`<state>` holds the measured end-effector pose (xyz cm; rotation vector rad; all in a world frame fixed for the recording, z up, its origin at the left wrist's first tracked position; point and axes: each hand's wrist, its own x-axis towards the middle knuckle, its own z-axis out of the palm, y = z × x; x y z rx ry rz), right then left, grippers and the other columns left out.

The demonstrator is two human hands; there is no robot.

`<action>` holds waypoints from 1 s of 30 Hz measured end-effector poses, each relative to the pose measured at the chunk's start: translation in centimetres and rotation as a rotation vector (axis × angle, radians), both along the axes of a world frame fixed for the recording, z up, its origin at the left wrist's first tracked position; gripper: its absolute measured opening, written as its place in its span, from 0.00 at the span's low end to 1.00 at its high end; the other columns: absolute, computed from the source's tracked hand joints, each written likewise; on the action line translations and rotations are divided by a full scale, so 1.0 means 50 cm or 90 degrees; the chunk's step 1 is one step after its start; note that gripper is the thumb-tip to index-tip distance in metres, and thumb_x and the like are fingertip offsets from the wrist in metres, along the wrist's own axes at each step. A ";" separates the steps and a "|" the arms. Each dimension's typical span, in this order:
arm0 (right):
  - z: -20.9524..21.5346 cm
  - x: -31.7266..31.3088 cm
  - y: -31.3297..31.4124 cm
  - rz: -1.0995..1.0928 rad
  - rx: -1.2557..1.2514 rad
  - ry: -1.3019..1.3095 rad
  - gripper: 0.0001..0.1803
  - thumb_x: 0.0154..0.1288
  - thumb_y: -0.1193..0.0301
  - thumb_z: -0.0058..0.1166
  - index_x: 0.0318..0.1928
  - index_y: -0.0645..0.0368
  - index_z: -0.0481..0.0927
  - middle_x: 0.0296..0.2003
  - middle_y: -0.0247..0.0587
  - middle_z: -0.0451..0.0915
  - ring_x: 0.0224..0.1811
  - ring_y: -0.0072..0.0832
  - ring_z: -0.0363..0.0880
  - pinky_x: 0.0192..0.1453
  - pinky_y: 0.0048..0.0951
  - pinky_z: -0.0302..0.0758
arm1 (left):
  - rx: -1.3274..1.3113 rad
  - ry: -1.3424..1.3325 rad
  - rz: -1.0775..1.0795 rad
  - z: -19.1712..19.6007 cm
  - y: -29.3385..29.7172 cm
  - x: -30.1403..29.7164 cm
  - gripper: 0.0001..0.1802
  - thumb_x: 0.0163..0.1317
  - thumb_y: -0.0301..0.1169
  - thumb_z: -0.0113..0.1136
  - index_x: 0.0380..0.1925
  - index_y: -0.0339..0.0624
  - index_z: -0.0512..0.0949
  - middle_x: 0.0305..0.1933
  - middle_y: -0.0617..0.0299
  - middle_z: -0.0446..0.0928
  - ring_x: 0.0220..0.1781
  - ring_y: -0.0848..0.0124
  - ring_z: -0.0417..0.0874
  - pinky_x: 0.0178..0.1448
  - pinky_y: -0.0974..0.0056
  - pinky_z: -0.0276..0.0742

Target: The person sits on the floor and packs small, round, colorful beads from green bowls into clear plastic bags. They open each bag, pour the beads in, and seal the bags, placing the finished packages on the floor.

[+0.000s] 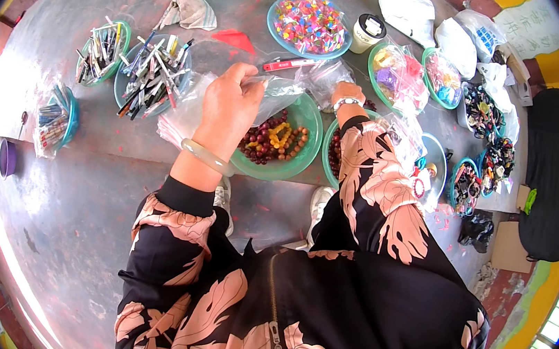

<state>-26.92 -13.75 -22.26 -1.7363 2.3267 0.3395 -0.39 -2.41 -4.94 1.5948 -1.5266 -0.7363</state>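
Observation:
My left hand (231,99), wearing a pale bangle, is closed with thumb and fingers pinching a clear plastic bag (279,91). The thin plastic spreads out on both sides of that hand. My right hand (349,95), with a bracelet at the wrist, is closed at the edge of crumpled clear plastic (324,75); its fingertips are partly hidden. Below and between the hands sits a green bowl (307,156) of dark red, yellow and brown bead strings (273,139). Under my right forearm a second green bowl (326,154) with dark beads is partly covered.
Two bowls of pens (156,72) stand at the left, near a folded cloth (189,11). Beyond my hands are a red-and-white marker-like stick (286,64), a bowl of colourful wrapped pieces (312,25) and a lidded cup (366,33). Several filled bowls and white bags (456,46) line the right.

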 end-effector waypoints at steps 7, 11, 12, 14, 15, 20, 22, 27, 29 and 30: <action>-0.019 -0.118 -0.052 0.057 -0.005 -0.040 0.17 0.56 0.67 0.42 0.42 0.58 0.79 0.47 0.53 0.74 0.51 0.46 0.72 0.52 0.40 0.70 | -0.005 -0.015 -0.018 0.010 0.004 -0.004 0.11 0.52 0.32 0.59 0.32 0.36 0.77 0.31 0.52 0.79 0.33 0.64 0.81 0.38 0.65 0.74; 0.010 -0.156 -0.052 -0.113 -0.030 -0.451 0.10 0.53 0.68 0.48 0.33 0.59 0.77 0.33 0.42 0.76 0.38 0.33 0.76 0.40 0.36 0.74 | -0.010 -0.036 -0.042 0.002 0.012 0.011 0.11 0.54 0.34 0.58 0.29 0.36 0.77 0.27 0.52 0.79 0.29 0.63 0.80 0.35 0.64 0.73; 0.039 -0.141 -0.040 -0.258 -0.032 -0.624 0.07 0.53 0.68 0.50 0.30 0.58 0.75 0.28 0.38 0.75 0.33 0.29 0.76 0.37 0.34 0.74 | 0.004 -0.058 -0.045 0.012 0.018 0.014 0.12 0.55 0.35 0.58 0.28 0.35 0.77 0.26 0.53 0.78 0.28 0.63 0.80 0.34 0.63 0.73; 0.063 -0.146 -0.024 -0.374 -0.090 -0.872 0.07 0.53 0.69 0.51 0.31 0.59 0.75 0.28 0.39 0.74 0.33 0.30 0.76 0.37 0.35 0.74 | 0.035 -0.105 -0.065 0.021 0.021 0.010 0.14 0.57 0.38 0.57 0.27 0.35 0.77 0.24 0.54 0.78 0.25 0.62 0.79 0.32 0.62 0.72; 0.075 -0.148 -0.018 -0.431 -0.121 -0.997 0.07 0.53 0.69 0.51 0.31 0.59 0.74 0.27 0.39 0.74 0.33 0.31 0.76 0.37 0.36 0.74 | 0.053 -0.136 -0.075 0.023 0.021 0.008 0.16 0.57 0.39 0.56 0.26 0.34 0.77 0.23 0.54 0.78 0.24 0.62 0.79 0.31 0.62 0.71; 0.150 -0.106 0.004 -0.264 0.054 -1.461 0.19 0.56 0.71 0.44 0.47 0.71 0.69 0.45 0.51 0.75 0.50 0.44 0.72 0.58 0.47 0.66 | 0.086 -0.048 -0.122 0.002 0.015 0.004 0.20 0.59 0.43 0.55 0.26 0.34 0.76 0.22 0.55 0.77 0.22 0.66 0.78 0.28 0.64 0.71; 0.240 -0.017 0.061 -0.244 0.159 -1.511 0.23 0.57 0.71 0.41 0.51 0.75 0.66 0.49 0.56 0.72 0.53 0.47 0.70 0.61 0.49 0.63 | 0.091 -0.009 -0.158 -0.011 0.015 0.007 0.20 0.59 0.44 0.55 0.28 0.33 0.76 0.23 0.55 0.77 0.22 0.69 0.78 0.26 0.66 0.71; 0.285 0.082 0.148 -0.191 0.247 -1.554 0.25 0.58 0.70 0.40 0.54 0.74 0.64 0.52 0.56 0.70 0.55 0.45 0.69 0.62 0.44 0.62 | 0.270 0.239 -0.189 0.030 0.038 -0.008 0.21 0.56 0.41 0.58 0.37 0.30 0.73 0.31 0.54 0.77 0.21 0.70 0.78 0.22 0.66 0.71; 0.289 0.107 0.173 -0.193 0.273 -1.592 0.23 0.59 0.70 0.39 0.53 0.72 0.66 0.51 0.55 0.72 0.55 0.43 0.70 0.62 0.43 0.63 | 0.330 0.306 -0.232 0.026 0.036 -0.004 0.21 0.55 0.39 0.59 0.38 0.31 0.73 0.32 0.56 0.77 0.20 0.74 0.77 0.20 0.69 0.70; 0.297 0.123 0.186 -0.173 0.265 -1.564 0.21 0.61 0.70 0.39 0.52 0.71 0.67 0.49 0.53 0.73 0.52 0.41 0.73 0.58 0.41 0.67 | 0.353 0.332 -0.244 0.020 0.033 0.001 0.20 0.55 0.39 0.59 0.37 0.31 0.74 0.31 0.57 0.77 0.19 0.74 0.77 0.20 0.70 0.69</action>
